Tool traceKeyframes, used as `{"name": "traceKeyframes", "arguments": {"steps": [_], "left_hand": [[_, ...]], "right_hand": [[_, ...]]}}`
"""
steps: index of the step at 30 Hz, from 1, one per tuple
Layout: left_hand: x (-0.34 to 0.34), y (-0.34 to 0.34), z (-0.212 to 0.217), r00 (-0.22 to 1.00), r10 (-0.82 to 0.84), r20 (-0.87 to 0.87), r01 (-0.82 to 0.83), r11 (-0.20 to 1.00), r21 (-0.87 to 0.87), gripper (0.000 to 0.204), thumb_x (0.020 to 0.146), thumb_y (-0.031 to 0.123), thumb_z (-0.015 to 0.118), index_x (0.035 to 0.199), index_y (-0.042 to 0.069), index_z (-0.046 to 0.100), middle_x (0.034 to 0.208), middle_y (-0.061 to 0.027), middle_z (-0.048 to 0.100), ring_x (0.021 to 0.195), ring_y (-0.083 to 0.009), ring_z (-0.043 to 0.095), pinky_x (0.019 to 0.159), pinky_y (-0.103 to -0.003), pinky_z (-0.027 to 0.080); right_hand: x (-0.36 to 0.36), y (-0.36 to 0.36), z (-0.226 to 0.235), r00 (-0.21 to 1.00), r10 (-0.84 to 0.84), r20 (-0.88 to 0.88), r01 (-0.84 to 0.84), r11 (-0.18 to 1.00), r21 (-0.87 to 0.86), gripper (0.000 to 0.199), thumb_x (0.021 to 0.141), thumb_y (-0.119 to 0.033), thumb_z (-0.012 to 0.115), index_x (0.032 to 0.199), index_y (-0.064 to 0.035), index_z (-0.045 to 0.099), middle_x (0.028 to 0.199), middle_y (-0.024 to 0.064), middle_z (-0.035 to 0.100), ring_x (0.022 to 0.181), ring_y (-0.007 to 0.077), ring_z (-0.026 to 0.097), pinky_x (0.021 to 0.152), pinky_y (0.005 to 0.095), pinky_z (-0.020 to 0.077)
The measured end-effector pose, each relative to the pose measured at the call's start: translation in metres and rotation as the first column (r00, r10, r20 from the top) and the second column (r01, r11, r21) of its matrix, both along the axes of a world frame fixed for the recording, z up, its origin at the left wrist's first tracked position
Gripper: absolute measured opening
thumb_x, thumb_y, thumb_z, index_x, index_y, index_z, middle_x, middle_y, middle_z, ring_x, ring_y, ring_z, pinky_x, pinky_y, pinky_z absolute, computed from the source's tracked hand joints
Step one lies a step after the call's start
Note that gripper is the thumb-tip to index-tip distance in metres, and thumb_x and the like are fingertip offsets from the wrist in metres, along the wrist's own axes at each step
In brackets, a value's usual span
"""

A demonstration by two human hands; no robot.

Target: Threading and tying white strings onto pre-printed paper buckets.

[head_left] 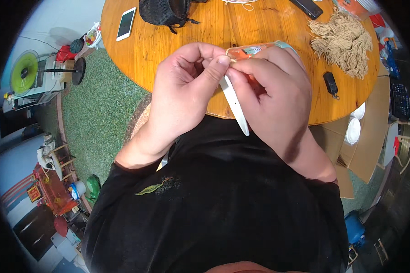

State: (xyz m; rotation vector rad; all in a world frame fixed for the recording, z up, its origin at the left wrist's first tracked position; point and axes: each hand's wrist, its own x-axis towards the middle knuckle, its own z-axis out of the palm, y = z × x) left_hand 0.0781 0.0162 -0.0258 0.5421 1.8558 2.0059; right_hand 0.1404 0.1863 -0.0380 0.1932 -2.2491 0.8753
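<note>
Over the near edge of the round wooden table [127, 59], my left hand [182, 86] is closed, its thumb and forefinger pinching a thin beige cord [233, 60]. My right hand [273, 86] pinches at the same cord, its fingertips almost touching the left ones. A white flat strip [234, 105] with a rounded tip and small dark dots slants down from between the fingertips; which hand grips its upper end is hidden. Just beyond the fingers lies a clear and orange plastic package [246, 52] with a pale green edge, partly covered by my right hand.
A bundle of beige cord [344, 43] and a black key fob [331, 85] lie at right on the table. Farther back are a white phone [126, 24], a black mesh pouch [164, 11] and a black case [307, 7]. A green fan [25, 73] stands at left; an open cardboard box [366, 136] at right.
</note>
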Motion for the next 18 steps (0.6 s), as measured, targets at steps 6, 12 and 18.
{"name": "traceKeyframes", "arguments": {"steps": [6,12,18], "left_hand": [[0.002,-0.004,-0.003,1.000,0.014,-0.015,-0.014,0.999,0.035,0.013,0.107,0.004,0.068,0.116,-0.005,0.073,0.094,-0.0029,0.075,0.086,-0.0057,0.067,0.079,-0.022,0.057],[0.004,-0.007,-0.006,0.990,0.075,-0.123,-0.065,0.994,0.084,0.015,0.105,0.001,0.071,0.118,-0.006,0.074,0.095,-0.0053,0.076,0.084,-0.0083,0.069,0.079,-0.022,0.057],[0.007,-0.009,-0.007,0.982,0.144,-0.126,-0.121,0.977,0.175,0.016,0.104,0.001,0.072,0.118,-0.005,0.074,0.098,-0.0061,0.077,0.086,-0.0086,0.069,0.081,-0.023,0.057]], "right_hand": [[-0.002,0.004,0.009,0.992,0.092,0.088,-0.085,0.993,-0.076,0.011,0.082,-0.009,0.081,0.082,-0.0083,0.070,0.083,0.0059,0.066,0.081,0.0306,0.065,0.074,0.0442,0.0500],[0.000,0.001,0.010,0.992,0.077,0.102,-0.069,0.994,-0.079,0.012,0.081,-0.007,0.080,0.079,-0.0080,0.068,0.082,0.0061,0.065,0.078,0.0309,0.064,0.074,0.0440,0.0502],[0.002,0.000,0.009,0.990,0.094,0.101,-0.084,0.992,-0.096,0.012,0.081,-0.007,0.080,0.080,-0.0080,0.068,0.082,0.0062,0.065,0.080,0.0308,0.065,0.075,0.0435,0.0504]]}}
